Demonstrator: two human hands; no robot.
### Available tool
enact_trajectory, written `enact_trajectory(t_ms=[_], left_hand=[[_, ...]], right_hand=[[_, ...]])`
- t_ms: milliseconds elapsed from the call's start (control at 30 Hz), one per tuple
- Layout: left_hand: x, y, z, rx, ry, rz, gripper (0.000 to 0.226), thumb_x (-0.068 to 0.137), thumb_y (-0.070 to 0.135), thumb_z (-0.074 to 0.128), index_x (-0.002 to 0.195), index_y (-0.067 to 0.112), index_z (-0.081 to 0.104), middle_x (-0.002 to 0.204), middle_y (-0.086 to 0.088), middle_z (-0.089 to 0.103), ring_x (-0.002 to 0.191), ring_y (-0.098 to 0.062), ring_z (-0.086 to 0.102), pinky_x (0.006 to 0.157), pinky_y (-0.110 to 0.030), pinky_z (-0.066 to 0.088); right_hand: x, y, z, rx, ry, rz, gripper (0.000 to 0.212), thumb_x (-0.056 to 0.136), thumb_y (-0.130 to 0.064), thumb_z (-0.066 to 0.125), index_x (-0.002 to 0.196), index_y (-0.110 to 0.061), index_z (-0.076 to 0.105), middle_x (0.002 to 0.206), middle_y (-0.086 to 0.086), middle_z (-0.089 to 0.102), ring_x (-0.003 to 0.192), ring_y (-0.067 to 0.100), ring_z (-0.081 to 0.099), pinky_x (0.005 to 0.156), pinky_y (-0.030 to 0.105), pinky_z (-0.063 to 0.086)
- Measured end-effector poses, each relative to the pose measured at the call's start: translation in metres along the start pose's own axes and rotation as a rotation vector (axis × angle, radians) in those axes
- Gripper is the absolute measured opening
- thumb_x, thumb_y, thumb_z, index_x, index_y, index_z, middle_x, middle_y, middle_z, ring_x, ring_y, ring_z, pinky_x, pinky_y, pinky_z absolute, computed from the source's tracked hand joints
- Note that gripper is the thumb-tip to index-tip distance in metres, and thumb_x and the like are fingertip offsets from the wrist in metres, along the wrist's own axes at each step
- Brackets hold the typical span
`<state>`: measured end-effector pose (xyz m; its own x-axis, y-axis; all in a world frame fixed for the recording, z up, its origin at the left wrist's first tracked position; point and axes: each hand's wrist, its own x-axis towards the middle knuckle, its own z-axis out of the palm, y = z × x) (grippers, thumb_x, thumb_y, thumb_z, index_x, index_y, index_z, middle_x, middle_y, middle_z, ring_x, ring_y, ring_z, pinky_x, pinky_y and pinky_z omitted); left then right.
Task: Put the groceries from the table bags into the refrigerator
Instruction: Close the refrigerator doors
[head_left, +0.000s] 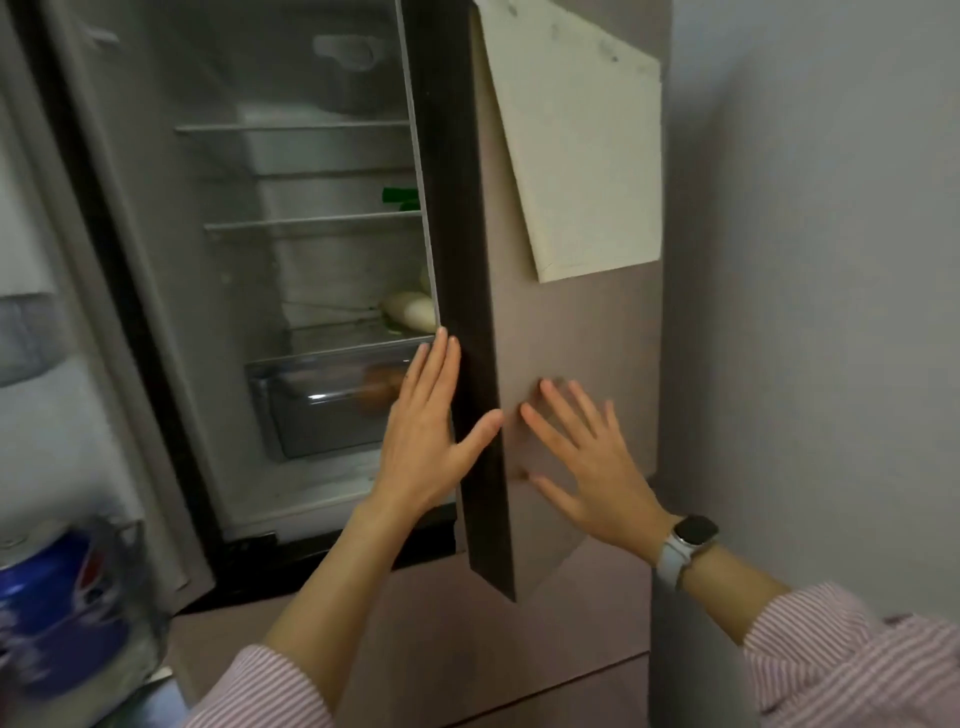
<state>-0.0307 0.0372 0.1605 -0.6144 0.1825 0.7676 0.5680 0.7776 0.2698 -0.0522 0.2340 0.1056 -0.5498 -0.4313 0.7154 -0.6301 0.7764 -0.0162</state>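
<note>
The refrigerator stands with both doors partly open. Its right door (571, 353) is pinkish-brown with a dark edge. My left hand (426, 421) lies flat with straight fingers against that dark edge, thumb on the door's front. My right hand (582, 457), fingers spread, presses flat on the door's front face. Neither hand holds anything. Inside, glass shelves (311, 223) show a green item (400, 197), a white radish (410, 309), and a clear drawer (322, 400) with a brown item in it.
The left door (78, 312) hangs open at the left, with a blue can (57, 587) in its lower rack. A cream board (587, 150) sticks to the right door. A grey wall (831, 312) is close on the right. Lower drawers sit below.
</note>
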Motion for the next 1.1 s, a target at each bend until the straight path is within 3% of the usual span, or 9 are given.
enact_trajectory(t_ms=[167,300,433,600,700,833,900,1000,1100], left_hand=[[0.025,-0.049,-0.008,0.026,-0.192,-0.162,0.091,0.084,0.050,0.056,0.146,0.024,-0.005,0.153,0.012,-0.009,0.141,-0.006,-0.010,0.117,-0.042,0.011],[0.038,-0.076,-0.001,0.016,-0.197,-0.183,0.087,0.088,0.039,0.057,0.147,0.023,-0.005,0.156,0.008,-0.001,0.143,-0.010,-0.004,0.115,-0.040,0.015],[0.047,-0.091,0.006,0.023,-0.192,-0.192,0.084,0.089,0.037,0.056,0.147,0.027,-0.004,0.156,0.008,0.004,0.143,-0.014,-0.002,0.113,-0.044,0.018],[0.046,-0.088,0.005,0.076,-0.195,-0.222,0.080,0.089,0.037,0.055,0.147,0.028,0.001,0.156,0.007,0.009,0.144,-0.018,0.000,0.113,-0.049,0.014],[0.030,-0.073,-0.006,0.192,-0.083,-0.247,0.062,0.092,0.029,0.052,0.146,0.024,0.021,0.154,0.002,0.019,0.143,-0.018,0.011,0.112,-0.045,0.018],[-0.021,-0.057,-0.049,0.312,0.196,-0.178,0.036,0.086,0.016,0.058,0.122,0.016,0.057,0.130,-0.004,0.053,0.121,-0.021,0.048,0.097,-0.041,0.037],[-0.056,-0.054,-0.080,0.421,0.277,-0.161,0.030,0.083,0.019,0.054,0.111,0.013,0.062,0.117,-0.005,0.061,0.109,-0.022,0.056,0.088,-0.037,0.041],[-0.112,-0.048,-0.130,0.546,0.249,-0.233,0.034,0.082,0.025,0.043,0.105,0.012,0.064,0.110,-0.006,0.064,0.101,-0.020,0.056,0.085,-0.029,0.038],[-0.164,-0.047,-0.177,0.654,0.228,-0.363,0.034,0.079,0.024,0.043,0.103,0.012,0.064,0.109,-0.005,0.063,0.098,-0.022,0.056,0.082,-0.032,0.042]], right_hand=[[0.048,-0.012,0.038,-0.059,-0.100,0.006,0.093,0.079,-0.030,0.067,0.141,-0.039,-0.001,0.153,-0.005,-0.010,0.139,0.025,-0.017,0.105,0.067,0.005],[0.067,-0.016,0.059,-0.113,-0.116,0.064,0.101,0.074,-0.026,0.073,0.141,-0.038,-0.003,0.152,-0.003,-0.006,0.139,0.030,-0.010,0.104,0.066,0.005],[0.079,-0.015,0.071,-0.158,-0.126,0.084,0.100,0.079,-0.022,0.068,0.139,-0.038,-0.010,0.150,-0.005,-0.017,0.137,0.028,-0.021,0.102,0.059,-0.007],[0.078,-0.022,0.065,-0.167,-0.106,0.095,0.090,0.077,-0.021,0.070,0.144,-0.031,0.011,0.152,-0.001,-0.001,0.139,0.033,-0.002,0.103,0.064,0.010],[0.073,-0.032,0.055,-0.018,-0.092,0.129,0.062,0.088,-0.019,0.055,0.142,-0.026,0.027,0.155,-0.001,0.007,0.142,0.026,-0.001,0.113,0.056,0.010],[0.057,-0.061,0.057,0.221,0.050,0.007,0.040,0.084,-0.017,0.047,0.124,-0.014,0.053,0.130,0.008,0.053,0.122,0.021,0.044,0.101,0.045,0.040],[0.052,-0.088,0.065,0.363,0.078,-0.055,0.036,0.083,-0.015,0.045,0.117,-0.011,0.057,0.119,0.007,0.060,0.111,0.018,0.049,0.094,0.038,0.044],[0.045,-0.146,0.077,0.520,0.035,-0.198,0.036,0.085,-0.016,0.042,0.116,-0.009,0.058,0.114,0.008,0.060,0.107,0.013,0.047,0.090,0.033,0.045],[0.043,-0.214,0.080,0.607,-0.046,-0.337,0.041,0.084,-0.023,0.035,0.118,-0.012,0.057,0.116,0.006,0.060,0.109,0.016,0.051,0.092,0.034,0.045]])
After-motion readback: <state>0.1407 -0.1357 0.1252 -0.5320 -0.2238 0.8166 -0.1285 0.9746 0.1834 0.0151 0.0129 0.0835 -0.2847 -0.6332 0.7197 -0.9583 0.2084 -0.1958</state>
